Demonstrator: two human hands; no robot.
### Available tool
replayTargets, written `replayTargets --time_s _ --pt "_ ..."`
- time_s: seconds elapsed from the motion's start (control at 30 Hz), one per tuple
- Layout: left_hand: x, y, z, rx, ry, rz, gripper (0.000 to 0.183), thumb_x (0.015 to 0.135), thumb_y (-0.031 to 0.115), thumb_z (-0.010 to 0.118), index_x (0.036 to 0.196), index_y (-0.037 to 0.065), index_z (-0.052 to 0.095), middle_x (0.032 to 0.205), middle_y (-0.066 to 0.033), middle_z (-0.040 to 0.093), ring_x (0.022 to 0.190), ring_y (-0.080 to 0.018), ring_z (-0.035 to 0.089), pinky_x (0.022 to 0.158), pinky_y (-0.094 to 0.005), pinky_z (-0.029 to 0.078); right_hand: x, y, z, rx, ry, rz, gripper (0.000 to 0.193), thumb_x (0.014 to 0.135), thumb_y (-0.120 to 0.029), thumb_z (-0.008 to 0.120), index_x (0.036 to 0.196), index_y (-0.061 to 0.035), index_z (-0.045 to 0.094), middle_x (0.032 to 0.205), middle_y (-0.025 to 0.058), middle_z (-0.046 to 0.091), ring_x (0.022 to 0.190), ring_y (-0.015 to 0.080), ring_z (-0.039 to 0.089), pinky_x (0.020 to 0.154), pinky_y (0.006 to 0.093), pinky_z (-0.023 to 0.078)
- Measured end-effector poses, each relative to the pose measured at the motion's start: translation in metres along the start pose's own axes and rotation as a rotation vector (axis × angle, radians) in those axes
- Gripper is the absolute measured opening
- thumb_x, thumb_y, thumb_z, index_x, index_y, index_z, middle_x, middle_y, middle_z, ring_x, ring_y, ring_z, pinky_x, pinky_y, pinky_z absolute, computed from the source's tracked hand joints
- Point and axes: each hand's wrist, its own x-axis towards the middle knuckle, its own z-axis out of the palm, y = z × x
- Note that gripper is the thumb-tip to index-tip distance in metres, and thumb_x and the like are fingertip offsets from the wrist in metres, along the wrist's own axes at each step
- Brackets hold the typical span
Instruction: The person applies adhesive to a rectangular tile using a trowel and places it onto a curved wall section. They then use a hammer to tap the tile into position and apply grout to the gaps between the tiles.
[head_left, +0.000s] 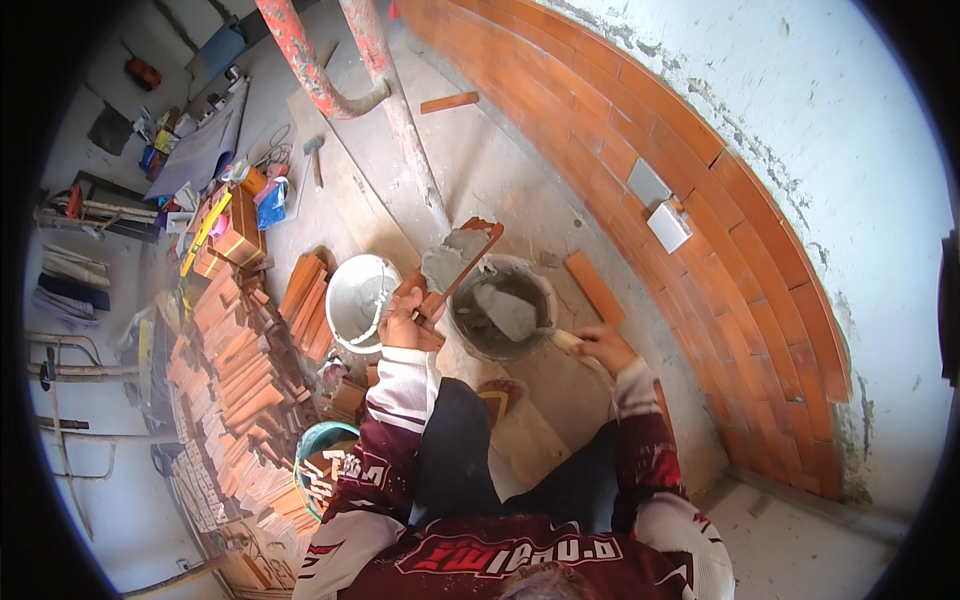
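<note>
My left hand (408,322) is closed round the near end of a thin orange brick tile (462,262), whose face carries a lump of wet grey mortar (443,265). The tile is tilted up over the left rim of a bucket of mortar (462,338). In my right hand (604,347) is the pale handle of a trowel (510,312). Its blade, coated in grey, lies over the mortar inside the bucket. A white bucket (358,300) stands just left of my left hand.
Brick tiles (240,390) lie heaped on the left, and a loose one (594,287) lies right of the bucket. Red scaffold tubing (385,90) rises ahead. A tiled wall (680,220) with two socket boxes (668,225) curves along the right. A hammer (315,160) lies farther off.
</note>
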Motion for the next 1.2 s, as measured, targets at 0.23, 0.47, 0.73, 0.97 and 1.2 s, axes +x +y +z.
replayTargets --time_s 0.23,0.47,0.73,0.97,1.2 --pt "0.001 -0.013 0.017 -0.077 -0.113 -0.046 0.027 0.088 0.005 0.059 0.114 -0.002 0.061 0.107 -0.0125 0.064 0.089 -0.0285 0.069 0.075 -0.0421 0.062 -0.068 -0.054 0.065 -0.185 0.628 -0.537 0.043 0.077 -0.008 0.073 0.119 -0.0027 0.066 0.1 0.0132 0.068 0.083 0.022 0.066 0.076 0.0321 0.052" --pt "-0.003 -0.026 0.029 -0.059 -0.218 -0.122 0.031 0.088 0.009 0.062 0.119 0.001 0.061 0.107 -0.009 0.064 0.095 -0.0261 0.066 0.081 -0.0411 0.06 -0.02 -0.013 0.122 -0.689 0.897 -0.781 0.047 0.073 -0.012 0.079 0.117 -0.0071 0.065 0.105 0.0118 0.062 0.093 0.0316 0.062 0.078 0.0407 0.051" --pt "0.003 -0.017 0.013 -0.04 -0.213 -0.098 0.034 0.089 0.008 0.061 0.122 0.001 0.06 0.112 -0.0096 0.065 0.095 -0.025 0.068 0.078 -0.0391 0.061 -0.085 0.001 0.106 -0.69 0.666 -0.798 0.044 0.072 -0.003 0.075 0.114 -0.0056 0.065 0.102 0.0134 0.063 0.088 0.0317 0.063 0.076 0.0377 0.051" --pt "0.003 -0.006 0.009 -0.001 -0.272 -0.008 0.039 0.088 0.01 0.06 0.126 0.0 0.056 0.119 -0.0116 0.063 0.104 -0.0269 0.066 0.084 -0.039 0.061 -0.057 0.006 0.077 0.132 0.409 -0.276 0.041 0.085 -0.011 0.068 0.124 -0.0006 0.061 0.112 0.0118 0.066 0.089 0.0192 0.065 0.076 0.033 0.053" --pt "0.001 -0.008 0.004 -0.109 -0.3 -0.09 0.037 0.087 0.008 0.061 0.122 -0.003 0.057 0.114 -0.0133 0.065 0.096 -0.0262 0.069 0.077 -0.0384 0.063 -0.05 -0.042 0.065 0.492 0.317 -0.359 0.04 0.092 -0.014 0.06 0.129 0.0017 0.056 0.106 0.0078 0.065 0.08 0.0116 0.062 0.059 0.0247 0.051"
